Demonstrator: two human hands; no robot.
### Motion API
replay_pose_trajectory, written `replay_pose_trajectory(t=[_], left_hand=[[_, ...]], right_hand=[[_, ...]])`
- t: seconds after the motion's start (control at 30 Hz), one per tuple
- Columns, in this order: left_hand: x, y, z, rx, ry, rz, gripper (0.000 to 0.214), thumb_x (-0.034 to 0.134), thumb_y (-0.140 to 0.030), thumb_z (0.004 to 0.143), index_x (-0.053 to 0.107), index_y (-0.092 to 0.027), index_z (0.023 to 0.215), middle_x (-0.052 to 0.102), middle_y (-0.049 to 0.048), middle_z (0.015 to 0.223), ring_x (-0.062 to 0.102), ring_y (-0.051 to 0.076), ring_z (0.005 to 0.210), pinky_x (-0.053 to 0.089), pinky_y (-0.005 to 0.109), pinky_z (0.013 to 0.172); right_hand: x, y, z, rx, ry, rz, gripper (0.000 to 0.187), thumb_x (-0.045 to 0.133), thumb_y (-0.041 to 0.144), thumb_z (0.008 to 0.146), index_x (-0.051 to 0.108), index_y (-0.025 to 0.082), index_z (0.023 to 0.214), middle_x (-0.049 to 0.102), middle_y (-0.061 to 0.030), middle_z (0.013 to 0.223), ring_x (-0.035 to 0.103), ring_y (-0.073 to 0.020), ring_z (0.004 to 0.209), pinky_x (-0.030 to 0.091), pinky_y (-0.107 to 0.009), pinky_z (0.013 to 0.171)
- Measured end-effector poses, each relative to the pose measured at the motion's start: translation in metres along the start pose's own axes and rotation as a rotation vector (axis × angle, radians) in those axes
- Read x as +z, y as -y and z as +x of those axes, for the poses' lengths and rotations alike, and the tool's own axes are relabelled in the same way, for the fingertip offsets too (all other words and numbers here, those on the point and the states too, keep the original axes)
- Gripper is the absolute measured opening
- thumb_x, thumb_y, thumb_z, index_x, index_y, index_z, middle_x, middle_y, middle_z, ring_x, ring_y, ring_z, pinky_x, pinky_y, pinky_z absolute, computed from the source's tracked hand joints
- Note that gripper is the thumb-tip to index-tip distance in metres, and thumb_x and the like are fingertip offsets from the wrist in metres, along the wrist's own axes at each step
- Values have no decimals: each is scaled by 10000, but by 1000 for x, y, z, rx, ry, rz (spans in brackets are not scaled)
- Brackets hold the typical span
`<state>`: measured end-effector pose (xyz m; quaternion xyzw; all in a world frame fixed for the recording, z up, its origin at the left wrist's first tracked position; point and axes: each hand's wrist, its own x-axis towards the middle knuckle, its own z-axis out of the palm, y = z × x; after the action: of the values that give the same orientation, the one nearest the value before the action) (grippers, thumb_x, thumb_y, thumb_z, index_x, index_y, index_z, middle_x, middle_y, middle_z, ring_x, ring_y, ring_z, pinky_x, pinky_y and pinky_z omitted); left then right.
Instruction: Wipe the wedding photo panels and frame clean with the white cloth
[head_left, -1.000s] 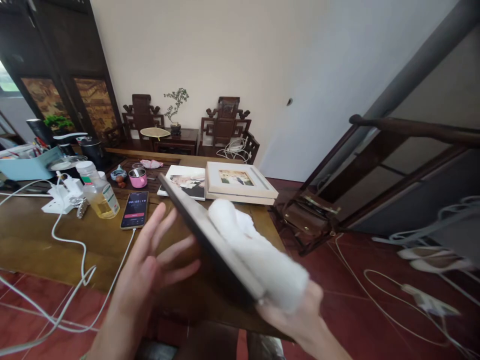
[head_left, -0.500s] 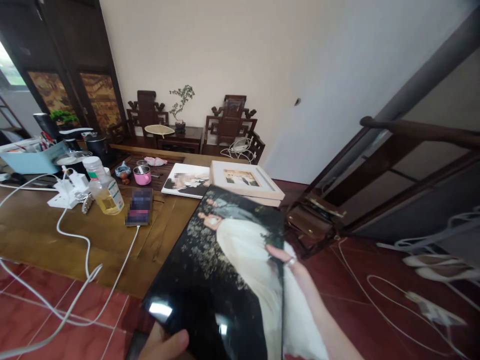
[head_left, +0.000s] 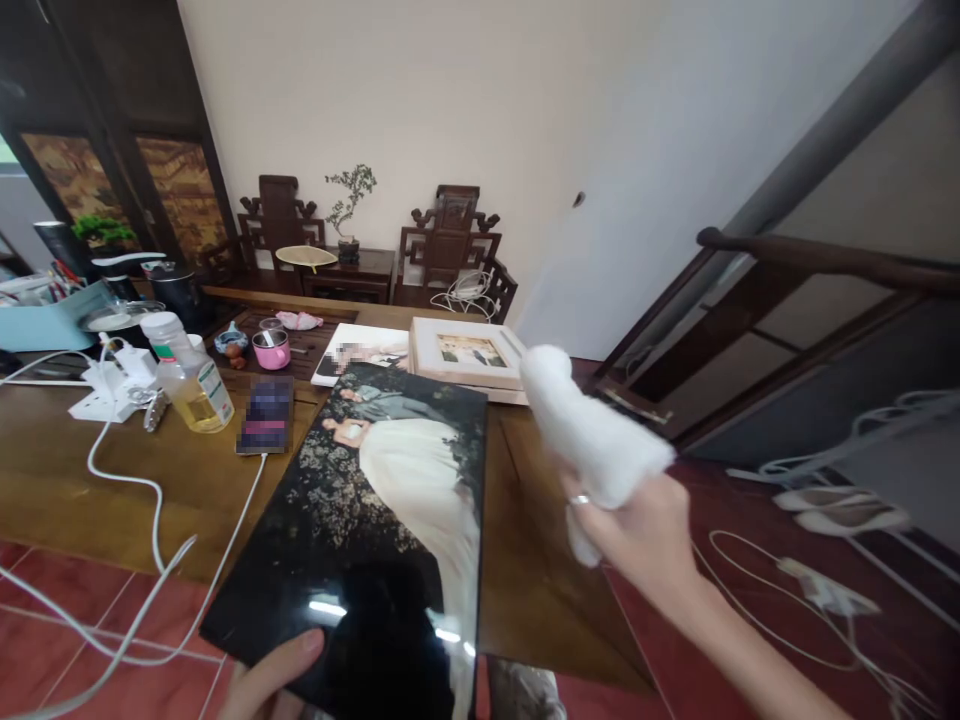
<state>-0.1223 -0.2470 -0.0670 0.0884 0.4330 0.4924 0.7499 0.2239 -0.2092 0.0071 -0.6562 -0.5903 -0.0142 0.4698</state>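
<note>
A large glossy dark photo panel point(head_left: 375, 530) showing a couple lies tilted over the near edge of the wooden table point(head_left: 90, 470). My left hand point(head_left: 266, 680) grips its bottom edge, thumb on top of the glass. My right hand point(head_left: 637, 530), wearing a ring, is closed on a rolled white cloth point(head_left: 589, 430) and is raised to the right of the panel, clear of it.
A cream framed photo point(head_left: 465, 355) and an unframed print point(head_left: 360, 352) lie at the table's far end. A phone point(head_left: 266, 415), a bottle of yellow liquid point(head_left: 191, 385), a pink cup point(head_left: 271, 349), a power strip point(head_left: 105, 395) and white cables point(head_left: 150, 540) lie to the left. A dark wooden railing point(head_left: 787, 300) stands on the right.
The photo panel has turned face up and settled lower toward the table. My right hand has let go of its right edge and lifted away with the white cloth.
</note>
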Motion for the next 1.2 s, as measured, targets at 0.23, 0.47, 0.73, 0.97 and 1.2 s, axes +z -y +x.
replay_pose_trajectory(t=[0.23, 0.47, 0.73, 0.97, 1.2], left_hand=[[-4, -5, 17, -9, -9, 6, 422, 793, -135, 585, 725, -267, 980, 710, 20, 1055, 486, 322, 1225, 427, 419, 1021], [20, -10, 14, -27, 5, 5, 422, 823, -192, 588, 709, -185, 995, 723, 66, 1008, 572, 321, 1132, 487, 412, 957], [29, -8, 19, 138, -82, 5, 552, 805, -129, 575, 668, -204, 1104, 729, 49, 992, 622, 309, 1061, 554, 379, 868], [41, -16, 19, 141, -90, 41, 544, 745, -75, 639, 623, -147, 1165, 731, 84, 955, 674, 304, 947, 587, 380, 784], [55, -23, 14, 256, 33, 53, 760, 774, -95, 599, 500, -213, 1297, 694, 86, 1074, 669, 312, 946, 583, 417, 775]], right_hand=[[25, 15, -10, -326, 811, -490, 254, 570, 316, 821, 678, 87, 810, 254, -245, 1472, 95, -391, 1373, 234, -549, 1084], [27, 87, 94, -284, 1326, -526, 461, 441, 520, 887, 725, 162, 828, 718, -115, 838, 673, -285, 845, 522, -392, 737], [176, 89, 154, -553, 823, -781, 321, 547, 330, 897, 544, 154, 1166, 576, -97, 1165, 583, -225, 999, 494, -427, 834], [232, 58, 149, -561, 854, -837, 326, 549, 331, 897, 529, 167, 1178, 558, -82, 1177, 583, -213, 981, 507, -422, 813], [232, 54, 156, -661, 823, -804, 325, 550, 327, 896, 531, 161, 1175, 561, -84, 1172, 585, -212, 977, 508, -418, 811]])
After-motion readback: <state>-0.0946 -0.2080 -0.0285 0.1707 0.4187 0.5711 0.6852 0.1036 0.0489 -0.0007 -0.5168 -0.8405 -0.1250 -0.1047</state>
